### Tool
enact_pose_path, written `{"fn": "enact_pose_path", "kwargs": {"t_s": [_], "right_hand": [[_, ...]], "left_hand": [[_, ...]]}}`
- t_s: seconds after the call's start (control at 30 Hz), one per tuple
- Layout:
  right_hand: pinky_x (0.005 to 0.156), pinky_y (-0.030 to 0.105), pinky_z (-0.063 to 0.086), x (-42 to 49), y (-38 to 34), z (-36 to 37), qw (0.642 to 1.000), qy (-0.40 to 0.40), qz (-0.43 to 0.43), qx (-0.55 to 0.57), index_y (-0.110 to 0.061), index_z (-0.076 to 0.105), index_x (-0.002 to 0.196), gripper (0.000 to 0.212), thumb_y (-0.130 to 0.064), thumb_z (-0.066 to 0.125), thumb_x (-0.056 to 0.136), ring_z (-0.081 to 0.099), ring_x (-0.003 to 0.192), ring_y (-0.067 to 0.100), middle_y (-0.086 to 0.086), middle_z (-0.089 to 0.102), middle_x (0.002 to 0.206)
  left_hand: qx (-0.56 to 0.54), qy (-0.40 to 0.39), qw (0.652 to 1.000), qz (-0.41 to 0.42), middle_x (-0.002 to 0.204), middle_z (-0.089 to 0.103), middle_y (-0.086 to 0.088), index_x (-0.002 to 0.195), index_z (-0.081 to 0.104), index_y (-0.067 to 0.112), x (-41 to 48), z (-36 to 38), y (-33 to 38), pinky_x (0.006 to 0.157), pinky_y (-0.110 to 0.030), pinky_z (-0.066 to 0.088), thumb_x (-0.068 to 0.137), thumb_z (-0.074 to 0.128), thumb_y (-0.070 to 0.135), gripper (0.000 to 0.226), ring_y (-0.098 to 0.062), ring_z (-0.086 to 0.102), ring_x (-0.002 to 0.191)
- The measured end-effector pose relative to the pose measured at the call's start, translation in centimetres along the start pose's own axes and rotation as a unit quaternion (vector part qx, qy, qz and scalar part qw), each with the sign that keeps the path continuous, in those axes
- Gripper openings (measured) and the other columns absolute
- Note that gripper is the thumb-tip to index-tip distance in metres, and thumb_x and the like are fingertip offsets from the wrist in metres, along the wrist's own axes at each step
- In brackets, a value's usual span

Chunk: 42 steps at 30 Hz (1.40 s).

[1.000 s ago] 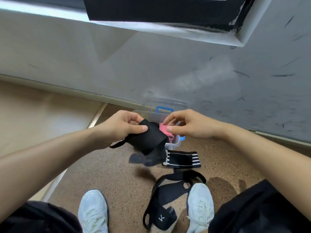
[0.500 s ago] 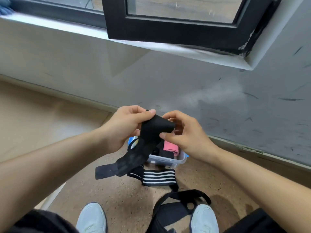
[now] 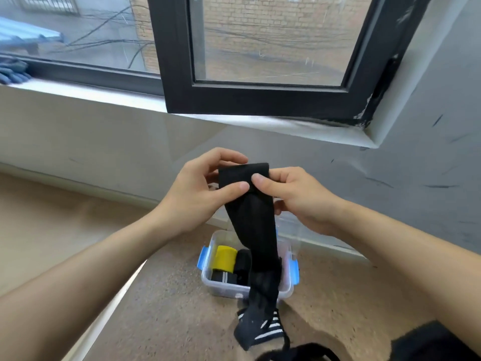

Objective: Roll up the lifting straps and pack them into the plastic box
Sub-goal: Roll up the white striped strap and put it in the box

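Both hands are on one black strap (image 3: 250,225). Your left hand (image 3: 197,196) pinches its top edge between thumb and fingers, and your right hand (image 3: 299,199) pinches the same edge from the other side, thumbs nearly touching on the front face. The strap hangs unrolled, straight down, in front of the plastic box (image 3: 287,289), and its lower end passes the box's near wall. The box sits open on the floor (image 3: 169,308) below your hands. Inside, on the left: a yellow roll (image 3: 225,257), a black roll (image 3: 242,264) beside it, and a striped roll (image 3: 222,278) in front of both. The hanging strap hides the right part. A striped strap (image 3: 270,328) lies on the floor just in front of the box; I can't tell whether the hanging end touches it.
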State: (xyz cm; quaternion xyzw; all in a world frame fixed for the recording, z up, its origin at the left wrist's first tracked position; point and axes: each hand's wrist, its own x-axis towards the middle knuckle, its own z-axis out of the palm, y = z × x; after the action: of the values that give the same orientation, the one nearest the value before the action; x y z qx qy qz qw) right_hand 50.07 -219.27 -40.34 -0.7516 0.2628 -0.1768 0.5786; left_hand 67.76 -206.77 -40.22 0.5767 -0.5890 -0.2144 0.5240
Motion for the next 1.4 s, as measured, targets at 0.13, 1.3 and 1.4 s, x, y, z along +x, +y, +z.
{"fn": "enact_pose_path", "kwargs": {"t_s": [0.13,1.3,1.4], "right_hand": [[0.057,0.024,0.045,0.4,0.4,-0.1,0.998,0.015,0.038,0.04,-0.008,0.074,0.109,0.04,-0.042,0.054,0.103,0.063,0.077,0.015,0.006,0.072,0.087],[0.049,0.025,0.052,-0.8,3.3,-1.4,0.987,0.113,-0.068,0.088,-0.014,0.074,0.114,0.02,-0.008,0.069,0.096,0.073,0.076,0.019,0.019,0.076,0.094],[0.049,0.026,0.055,-0.9,3.2,-1.3,0.987,0.116,-0.086,0.073,-0.015,0.076,0.112,0.023,-0.003,0.07,0.093,0.074,0.077,0.016,0.007,0.079,0.094]], "left_hand": [[0.01,-0.013,1.0,0.012,0.11,0.071,0.012,0.121,0.068,0.021,1.2,0.3,-0.7,0.084,-0.03,0.061,0.088,0.079,0.013,0.036,-0.013,0.07,0.105],[-0.135,-0.055,0.945,-0.293,0.105,0.077,-0.007,0.11,0.077,0.02,2.3,3.4,-0.2,0.062,-0.027,0.058,0.097,0.067,0.038,0.024,-0.014,0.074,0.087],[-0.171,-0.063,0.934,-0.309,0.107,0.079,-0.004,0.112,0.078,0.019,2.2,3.3,0.1,0.065,-0.025,0.059,0.097,0.064,0.043,0.031,-0.013,0.076,0.094]]}}
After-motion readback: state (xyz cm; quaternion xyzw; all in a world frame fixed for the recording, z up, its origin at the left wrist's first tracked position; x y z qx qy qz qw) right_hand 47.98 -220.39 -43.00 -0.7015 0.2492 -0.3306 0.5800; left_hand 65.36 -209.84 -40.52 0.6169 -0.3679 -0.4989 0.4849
